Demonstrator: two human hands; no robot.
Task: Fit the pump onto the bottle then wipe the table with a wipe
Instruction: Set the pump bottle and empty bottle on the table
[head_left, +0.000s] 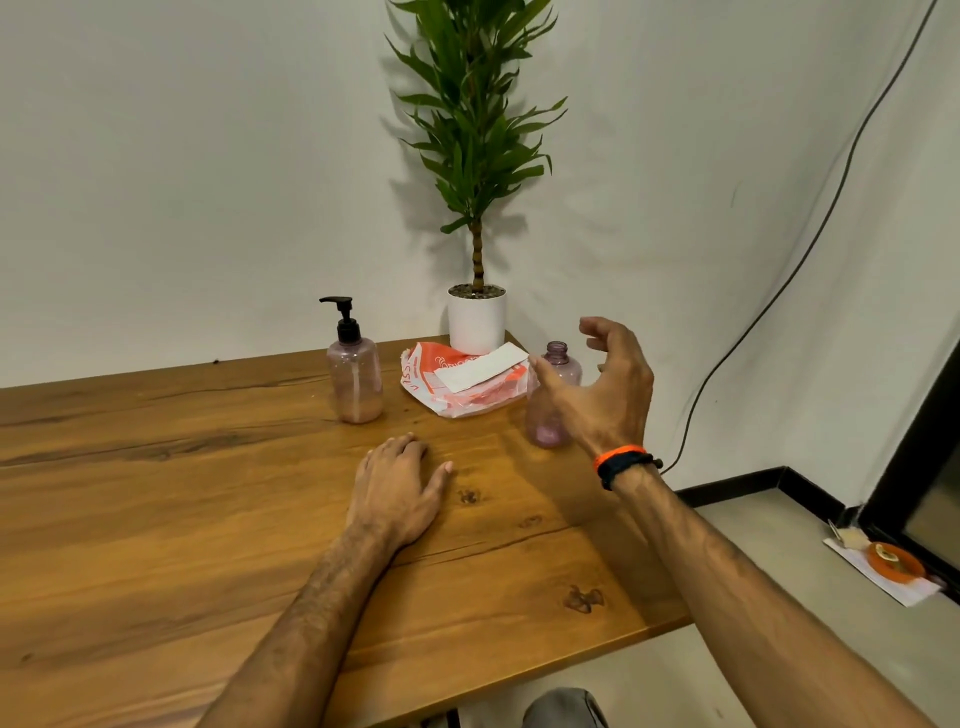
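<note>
Reaching, in the head view: the open bottle (551, 400), no pump fitted, is being approached by the right hand (605, 395), fingers spread and nothing gripped, while the left hand (397, 486) is being rested flat on the table (156, 493), holding nothing. The pump (344, 319) is being carried by the other bottle (356, 382), near the wipes pack (467, 382); fitting and wiping are both judged still pending.

Left hand (397, 488) lies palm down on the desk (156, 519), fingers relaxed and together. Right hand (605, 387) is raised near the far right corner, fingers spread and curved, holding nothing.
</note>
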